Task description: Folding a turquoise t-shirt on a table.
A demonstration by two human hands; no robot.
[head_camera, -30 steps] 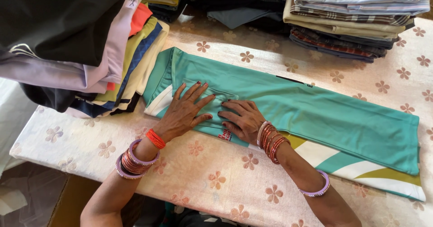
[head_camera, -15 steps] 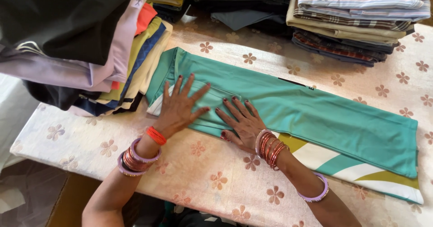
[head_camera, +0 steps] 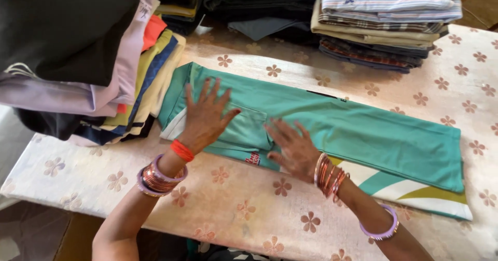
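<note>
The person is smoothing a folded teal garment (head_camera: 332,131) that lies long and flat across the middle of the table (head_camera: 233,214). This looks like the pressing-flat step of folding. The left hand (head_camera: 205,118) lies on the garment's left end, fingers spread wide and flat, holding nothing. The right hand (head_camera: 293,147) rests just beside it, near the front edge, also flat and open, palm down on the cloth. A good next move would need both palms to stay flat and push evenly, so the soft cloth does not bunch up or slide on the table cover. The garment looks thin, smooth and a bit stretchy, with white and olive curved stripes (head_camera: 404,188) showing at the lower right edge. The table cover is pale and shiny with small brown flowers on it. On the left, a tall stack of folded clothes (head_camera: 88,64) leans over the table, touching the garment's end. At the back sits a neat pile of striped and checked shirts (head_camera: 384,22), and dark folded clothes (head_camera: 259,1) lie beside it. Both wrists wear many round bangles (head_camera: 329,175).
</note>
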